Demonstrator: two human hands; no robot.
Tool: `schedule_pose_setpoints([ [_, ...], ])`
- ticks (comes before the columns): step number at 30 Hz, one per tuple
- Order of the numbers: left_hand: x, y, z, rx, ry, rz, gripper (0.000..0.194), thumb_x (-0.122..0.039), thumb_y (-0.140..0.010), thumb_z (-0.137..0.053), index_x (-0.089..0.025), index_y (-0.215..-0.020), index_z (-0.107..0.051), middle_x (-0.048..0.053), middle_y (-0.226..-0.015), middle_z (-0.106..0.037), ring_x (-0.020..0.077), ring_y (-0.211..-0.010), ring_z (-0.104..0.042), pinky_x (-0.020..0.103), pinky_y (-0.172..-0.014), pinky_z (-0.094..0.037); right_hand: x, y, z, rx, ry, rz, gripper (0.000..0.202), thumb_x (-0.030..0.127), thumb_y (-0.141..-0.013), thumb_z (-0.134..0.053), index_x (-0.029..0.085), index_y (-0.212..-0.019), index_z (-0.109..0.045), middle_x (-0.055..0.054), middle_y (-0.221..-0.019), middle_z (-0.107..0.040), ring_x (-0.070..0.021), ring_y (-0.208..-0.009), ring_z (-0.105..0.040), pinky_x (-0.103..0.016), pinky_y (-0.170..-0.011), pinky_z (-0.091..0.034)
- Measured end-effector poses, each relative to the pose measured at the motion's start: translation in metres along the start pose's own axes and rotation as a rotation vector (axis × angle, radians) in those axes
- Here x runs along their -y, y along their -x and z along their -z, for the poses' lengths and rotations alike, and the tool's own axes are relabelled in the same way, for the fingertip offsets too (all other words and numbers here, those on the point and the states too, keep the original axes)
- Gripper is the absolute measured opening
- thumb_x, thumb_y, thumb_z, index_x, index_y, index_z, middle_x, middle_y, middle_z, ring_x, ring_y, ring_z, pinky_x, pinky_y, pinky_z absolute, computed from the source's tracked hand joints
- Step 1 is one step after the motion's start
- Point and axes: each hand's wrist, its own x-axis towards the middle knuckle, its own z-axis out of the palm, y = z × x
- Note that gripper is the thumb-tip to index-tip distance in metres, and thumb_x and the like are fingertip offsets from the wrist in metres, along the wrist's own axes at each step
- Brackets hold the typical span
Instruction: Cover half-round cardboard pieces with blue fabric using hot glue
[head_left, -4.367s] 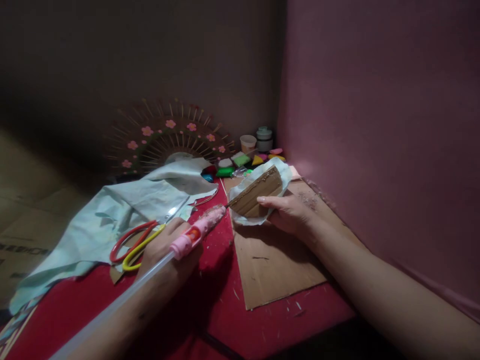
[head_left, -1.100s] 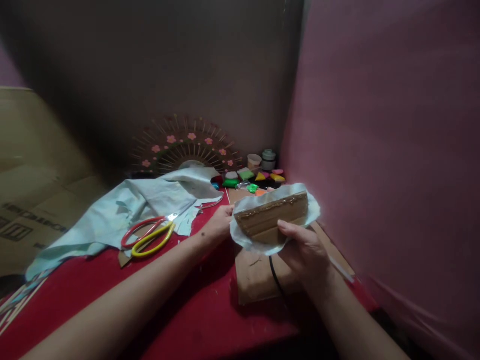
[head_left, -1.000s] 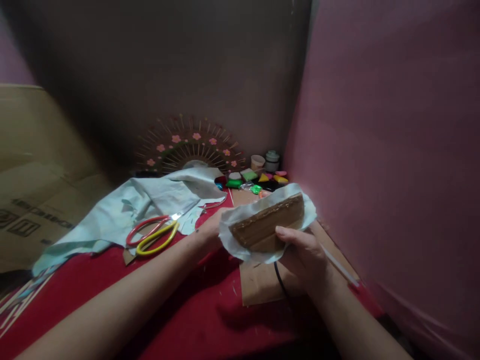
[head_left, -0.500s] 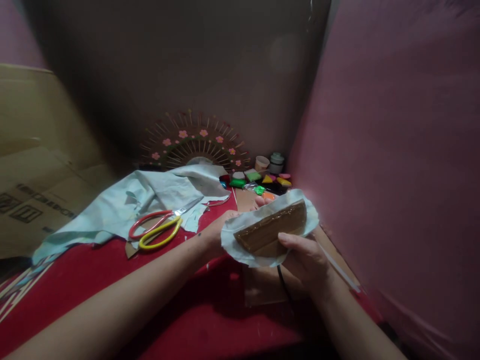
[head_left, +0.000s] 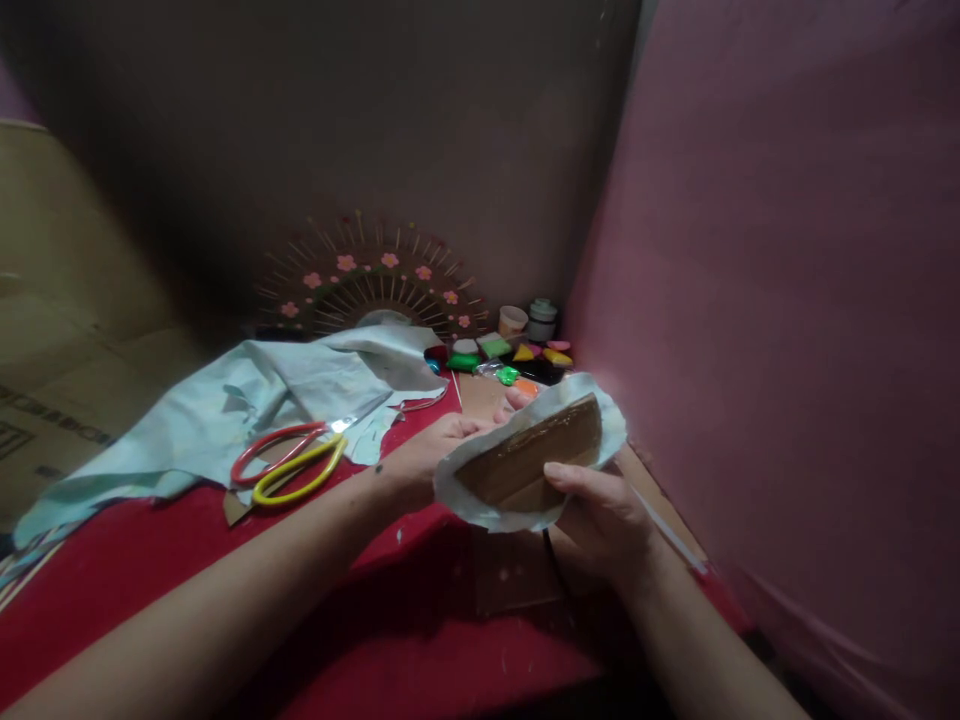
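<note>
A half-round piece of brown cardboard (head_left: 517, 470) lies on a larger piece of pale blue cloth (head_left: 469, 505), whose margin stands out around it. A wet-looking shine runs along the cardboard's upper edge. My right hand (head_left: 611, 515) grips the piece from the lower right, thumb pressed flat on the cardboard and fingers underneath. At the far left side, my left hand (head_left: 450, 440) is closed at the cloth's upper edge; some of its fingers show behind it and the rest are hidden. Scissors (head_left: 289, 465) with one red and one yellow handle rest to the left.
A large pale blue cloth (head_left: 195, 410) spreads under the scissors' blades on the red table cover (head_left: 360, 630). Behind stand a flowered fan-shaped piece (head_left: 390, 265), a cup (head_left: 512, 320), a jar (head_left: 541, 318) and several colourful packets (head_left: 493, 346). A cardboard box (head_left: 67, 300) is at left.
The view has swung slightly right, so the surroundings sit further left. The held piece has tilted a little, and its cloth margin lies closer to the cardboard's upper edge. Both hands keep their grip.
</note>
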Motion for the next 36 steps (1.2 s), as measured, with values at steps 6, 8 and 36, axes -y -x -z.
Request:
schedule_pose_setpoints([
  [6, -0.004, 0.004, -0.002, 0.038, -0.008, -0.032, 0.037, -0.05, -0.081, -0.061, -0.014, -0.088, -0.07, 0.002, -0.078, -0.065, 0.012, -0.07, -0.056, 0.022, -0.065, -0.041, 0.001, -0.001, 0.002, -0.015, 0.009, -0.014, 0.057, 0.013, -0.073, -0.061, 0.026, -0.129, -0.056, -0.002, -0.122, -0.066, -0.0228, -0.117, -0.058, -0.044, -0.104, -0.042],
  [8, -0.007, 0.008, -0.001, 0.041, -0.102, -0.022, 0.038, -0.05, -0.087, -0.054, -0.015, -0.089, -0.069, 0.002, -0.079, -0.064, 0.0114, -0.067, -0.054, 0.022, -0.062, -0.039, 0.001, 0.0, 0.003, -0.02, 0.02, -0.017, 0.057, 0.013, -0.074, -0.061, 0.026, -0.129, -0.056, -0.003, -0.122, -0.066, -0.0227, -0.115, -0.059, -0.043, -0.103, -0.043],
  [36, 0.008, 0.022, 0.003, 0.029, -1.15, -0.304, 0.062, -0.053, -0.094, -0.036, -0.034, -0.15, -0.019, 0.004, -0.132, -0.059, 0.0271, -0.106, -0.061, 0.033, -0.09, -0.045, -0.002, -0.005, 0.007, -0.066, -0.013, -0.01, 0.061, 0.007, -0.068, -0.059, 0.027, -0.126, -0.058, -0.001, -0.119, -0.068, -0.023, -0.117, -0.058, -0.046, -0.103, -0.043],
])
